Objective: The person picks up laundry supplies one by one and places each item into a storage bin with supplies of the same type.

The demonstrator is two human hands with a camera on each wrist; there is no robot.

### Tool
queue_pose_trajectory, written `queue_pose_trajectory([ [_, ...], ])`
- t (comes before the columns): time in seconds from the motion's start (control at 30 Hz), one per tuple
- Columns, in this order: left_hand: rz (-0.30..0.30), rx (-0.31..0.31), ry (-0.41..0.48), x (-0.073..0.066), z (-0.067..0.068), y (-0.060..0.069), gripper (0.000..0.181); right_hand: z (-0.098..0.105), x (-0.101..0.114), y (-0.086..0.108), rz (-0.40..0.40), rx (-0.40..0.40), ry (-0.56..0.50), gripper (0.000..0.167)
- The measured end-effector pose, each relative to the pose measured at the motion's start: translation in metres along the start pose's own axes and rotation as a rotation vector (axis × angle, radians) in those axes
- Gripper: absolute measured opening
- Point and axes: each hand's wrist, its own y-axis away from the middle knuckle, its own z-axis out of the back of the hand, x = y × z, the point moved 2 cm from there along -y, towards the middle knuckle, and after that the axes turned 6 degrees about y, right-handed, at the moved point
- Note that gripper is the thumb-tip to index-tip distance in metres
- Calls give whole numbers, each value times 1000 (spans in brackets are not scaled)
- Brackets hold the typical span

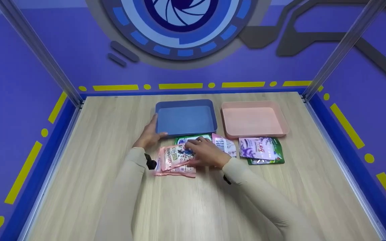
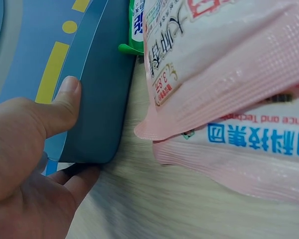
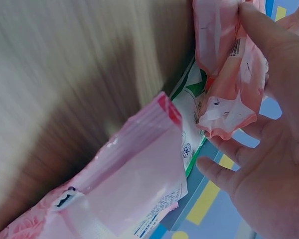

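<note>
A blue tray stands near the back of the table. My left hand grips its front left corner, with the thumb against the front wall and the fingers round the side. In front of the tray, my right hand pinches the right end of a pink pouch between thumb and fingers. Another pink pouch lies partly beneath it. Behind them a green-edged pouch lies against the tray's front, partly covered. To the right of my right hand lies a pink printed pouch.
A pink tray stands right of the blue one. In front of it a purple pouch overlaps a green pouch. Purple walls with metal corner posts enclose the wooden table at the back and sides.
</note>
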Motion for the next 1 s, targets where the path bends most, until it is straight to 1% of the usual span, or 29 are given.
queue_pose_trajectory([
  [0.1, 9, 3, 10, -1, 0, 0, 100, 0, 0, -1, -9, -3, -6, 62],
  [0.37, 23, -1, 51, -1, 0, -2, 101, 1, 1, -3, 1, -18, -17, 60],
  [0.6, 23, -3, 53, 1, 1, -2, 102, 1, 3, -4, 8, -16, -13, 59],
  [0.77, 32, 7, 54, 1, 1, -1, 102, 0, 4, -4, 14, -19, -30, 56],
  [0.93, -40, 24, 2, 1, 2, -2, 98, -1, 3, -6, 11, -8, -22, 58],
  [1.0, -54, 25, -9, 1, 2, -2, 97, -1, 3, -6, 3, 6, -19, 59],
])
